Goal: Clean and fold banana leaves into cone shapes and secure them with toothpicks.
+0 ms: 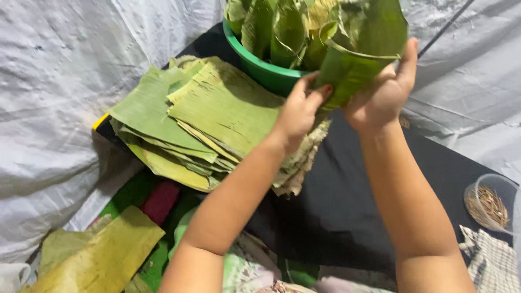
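Up by the green plastic bowl, both hands grip one folded, glossy leaf: left hand fingers pinch its lower edge, right hand wraps its side. Flat, ribbed leaf sheets lie stacked beside.

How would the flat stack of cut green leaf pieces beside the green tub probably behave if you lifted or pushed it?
The stack of leaf pieces looks thin and layered, so probably light and floppy. Its frayed edges suggest it tears easily. Loose, offset sheets would likely slide apart when pushed.
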